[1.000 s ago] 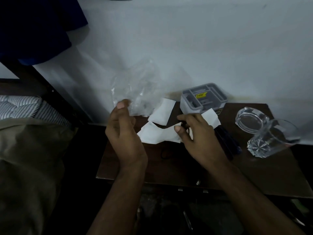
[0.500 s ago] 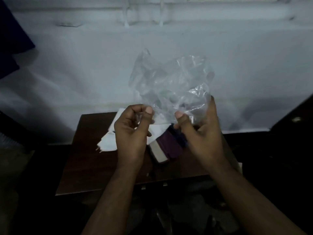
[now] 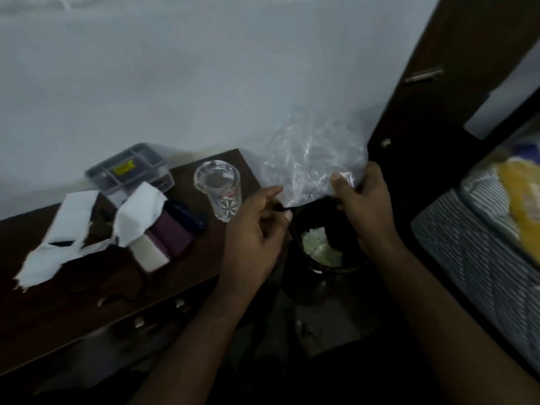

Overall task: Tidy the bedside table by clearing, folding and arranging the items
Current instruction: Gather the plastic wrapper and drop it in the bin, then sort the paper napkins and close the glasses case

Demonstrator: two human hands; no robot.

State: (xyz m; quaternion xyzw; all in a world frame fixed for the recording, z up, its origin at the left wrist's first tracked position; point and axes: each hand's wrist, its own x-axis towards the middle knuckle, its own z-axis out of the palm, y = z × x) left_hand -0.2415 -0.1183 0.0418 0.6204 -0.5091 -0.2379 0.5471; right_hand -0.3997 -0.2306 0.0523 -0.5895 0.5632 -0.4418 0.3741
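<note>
Where legible at all, illegible yellow label (image 3: pixel 124 169) atop grey organiser (image 3: pixel 128 171)

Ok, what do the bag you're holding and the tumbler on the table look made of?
Bag: thin clear plastic film, by its crinkles and glints, with the wall showing through; the right hand pinches it. Tumbler: clear with a cut star pattern at its base, probably glass, possibly hard plastic.

Dim, soft, motion-blurred, wide-angle edge distortion.
</note>
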